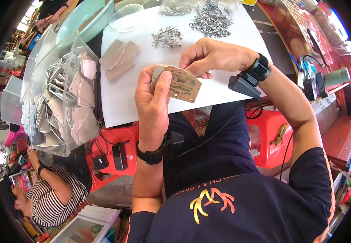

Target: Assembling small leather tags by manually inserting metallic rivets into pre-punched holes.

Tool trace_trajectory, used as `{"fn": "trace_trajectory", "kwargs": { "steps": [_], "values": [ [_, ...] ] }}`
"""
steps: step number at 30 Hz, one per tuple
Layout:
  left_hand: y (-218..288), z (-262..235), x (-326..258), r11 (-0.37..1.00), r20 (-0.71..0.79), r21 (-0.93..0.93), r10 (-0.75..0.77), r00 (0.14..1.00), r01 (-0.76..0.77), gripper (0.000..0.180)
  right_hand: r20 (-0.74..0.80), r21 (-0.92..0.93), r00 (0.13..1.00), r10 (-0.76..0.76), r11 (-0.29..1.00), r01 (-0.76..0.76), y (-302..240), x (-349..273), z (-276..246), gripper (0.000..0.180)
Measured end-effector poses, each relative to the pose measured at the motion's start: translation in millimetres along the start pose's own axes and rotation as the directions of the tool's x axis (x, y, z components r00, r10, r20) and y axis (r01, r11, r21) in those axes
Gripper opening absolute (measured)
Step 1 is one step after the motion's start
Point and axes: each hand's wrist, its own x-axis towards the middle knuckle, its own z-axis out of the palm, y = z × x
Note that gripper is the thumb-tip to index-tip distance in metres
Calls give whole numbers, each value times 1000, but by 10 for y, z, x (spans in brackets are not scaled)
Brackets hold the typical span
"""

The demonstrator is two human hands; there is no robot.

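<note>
Head view. Held a stack of tan cardboard tags (180,83) above the near edge of the white sheet (232,87), left hand (153,103) closed around the stack's left end, thumb pressed on the top face. Right hand (214,56) pinched shut at the tags' upper edge, just beyond the stack; held item too small to make out. Judged the step as fitting a fastener to the tags; next move probably called for a steady stack and fine alignment. Loose metal fasteners (166,37) lay farther up the sheet, more blank tags (119,58) to the left. Tag hole hidden by fingers.
</note>
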Motion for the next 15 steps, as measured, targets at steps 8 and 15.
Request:
{"fn": "trace_trajectory", "kwargs": {
  "steps": [8, 15],
  "values": [
    [-16, 3, 9, 999, 69, 33, 38, 997, -40, 20, 50, 83, 999, 17, 996, -21, -25, -81, -22, 16],
    [-9, 10, -9, 970, 89, 218, 89, 992, -107, 18, 40, 115, 997, 64, 991, -68, -56, -104, -8, 18]
  ]
}}
